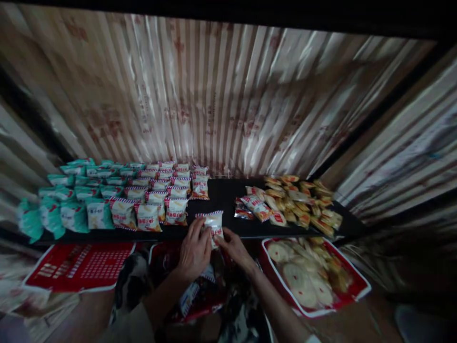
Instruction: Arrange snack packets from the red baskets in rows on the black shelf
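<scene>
Between both hands is a small white snack packet with a striped top edge and red print, held upright at the front edge of the black shelf. My left hand grips its left side, fingers curled over the front. From the right, my right hand pinches the packet's lower corner. Left of the hands, similar white packets stand in rows, with one column set slightly apart. Teal packets are lined up farther left.
A pile of yellow packets lies on the shelf's right, beside a red-and-white packet. Below stand a red basket of pale round packs, a red basket with packets, and a red perforated basket. Striped sheeting hangs behind.
</scene>
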The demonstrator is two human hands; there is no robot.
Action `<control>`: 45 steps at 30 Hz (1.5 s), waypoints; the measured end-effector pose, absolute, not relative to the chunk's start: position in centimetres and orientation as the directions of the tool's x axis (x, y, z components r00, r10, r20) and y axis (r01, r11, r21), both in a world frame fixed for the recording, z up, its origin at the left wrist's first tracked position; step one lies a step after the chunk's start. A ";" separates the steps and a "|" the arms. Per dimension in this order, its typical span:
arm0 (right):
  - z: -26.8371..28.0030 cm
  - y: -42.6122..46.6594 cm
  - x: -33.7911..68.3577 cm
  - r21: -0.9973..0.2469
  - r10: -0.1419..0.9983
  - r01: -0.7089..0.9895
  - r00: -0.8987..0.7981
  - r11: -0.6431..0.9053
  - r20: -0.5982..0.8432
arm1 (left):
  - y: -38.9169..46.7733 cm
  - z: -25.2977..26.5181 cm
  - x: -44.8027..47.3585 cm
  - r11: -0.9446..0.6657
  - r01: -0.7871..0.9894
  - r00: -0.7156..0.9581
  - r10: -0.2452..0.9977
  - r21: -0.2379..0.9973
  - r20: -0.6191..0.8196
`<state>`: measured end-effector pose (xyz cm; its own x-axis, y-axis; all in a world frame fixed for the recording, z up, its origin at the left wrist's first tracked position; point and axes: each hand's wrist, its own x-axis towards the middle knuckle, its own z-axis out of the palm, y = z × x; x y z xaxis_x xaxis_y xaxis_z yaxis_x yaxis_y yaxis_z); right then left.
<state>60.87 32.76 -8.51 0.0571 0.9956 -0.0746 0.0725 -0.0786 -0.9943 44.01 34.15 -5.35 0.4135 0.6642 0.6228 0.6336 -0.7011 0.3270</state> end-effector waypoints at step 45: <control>-12.2 48.0 58.5 -0.843 0.901 0.529 0.406 -0.099 0.149 | 44.2 -12.3 47.3 -0.393 0.741 0.297 0.919 0.544 0.260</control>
<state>58.50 47.96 -12.24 0.4065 0.9015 0.1487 0.5287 -0.0993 -0.8430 47.26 44.19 -12.32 0.2970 0.9189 0.2597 0.7415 -0.3933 0.5436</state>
